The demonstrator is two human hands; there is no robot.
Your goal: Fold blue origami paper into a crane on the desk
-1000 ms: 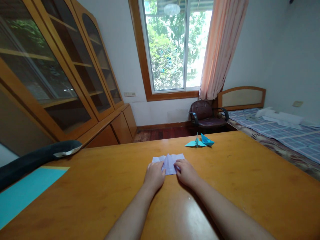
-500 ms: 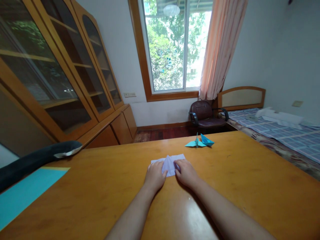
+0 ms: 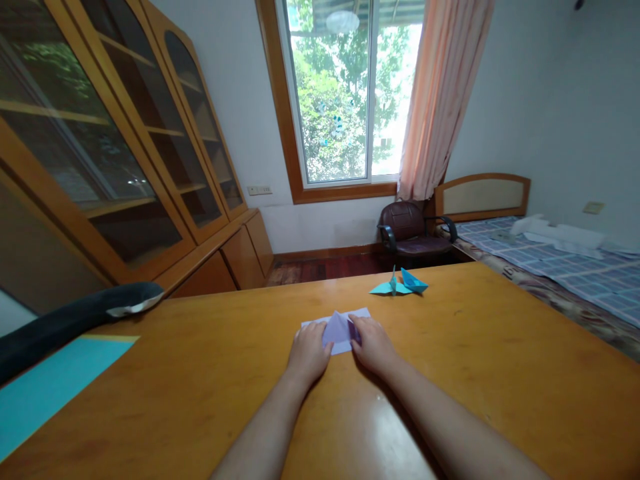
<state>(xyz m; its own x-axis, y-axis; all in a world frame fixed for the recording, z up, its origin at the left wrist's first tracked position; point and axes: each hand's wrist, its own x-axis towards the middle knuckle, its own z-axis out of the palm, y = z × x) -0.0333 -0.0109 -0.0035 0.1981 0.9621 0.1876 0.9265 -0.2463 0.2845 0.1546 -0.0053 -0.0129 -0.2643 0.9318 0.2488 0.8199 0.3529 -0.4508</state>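
Observation:
A pale lilac sheet of paper [image 3: 338, 328], partly folded, lies on the wooden table [image 3: 500, 373] in front of me. My left hand [image 3: 308, 353] presses on its left part, fingers curled over the paper. My right hand [image 3: 373, 345] pinches the right side of a raised flap that stands up in the middle. Both hands touch the same sheet. Beyond it, near the far edge, sits a folded blue paper crane [image 3: 400, 283], apart from both hands.
A turquoise sheet [image 3: 45, 387] lies at the table's left edge beside a dark curved chair back [image 3: 75, 317]. Glass-door wooden cabinets [image 3: 115, 153] line the left wall. A window, a dark armchair [image 3: 413, 230] and a bed [image 3: 565, 260] stand behind the table.
The central flap of the lilac paper has been lifted and folded inward, so the sheet looks narrower. Both hands stayed in place on it with small finger movements.

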